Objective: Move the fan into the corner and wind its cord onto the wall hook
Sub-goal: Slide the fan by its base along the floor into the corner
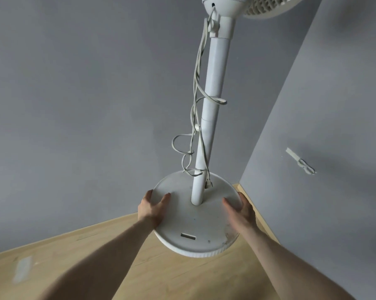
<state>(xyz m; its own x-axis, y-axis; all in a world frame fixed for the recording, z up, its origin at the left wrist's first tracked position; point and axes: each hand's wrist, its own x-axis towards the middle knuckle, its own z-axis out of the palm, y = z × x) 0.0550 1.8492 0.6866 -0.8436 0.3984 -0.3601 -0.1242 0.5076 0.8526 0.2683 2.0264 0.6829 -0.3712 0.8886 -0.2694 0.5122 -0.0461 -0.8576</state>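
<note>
Both hands, left hand (153, 207) and right hand (240, 210), gripped the fan (213, 83) base's (195, 226) rim, fingers curled underneath, likely steering it cornerward.

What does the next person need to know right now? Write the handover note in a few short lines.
Left hand grips the left rim of the fan base, thumb on top; right hand grips the right rim.
Fan stands on the wood floor near the room corner.
Cord hangs in loose loops around the pole.
Wall hook on the right wall carries no cord.
Done: fan near the corner.
Left: settle the base, free the cord, wind it onto the hook.
</note>
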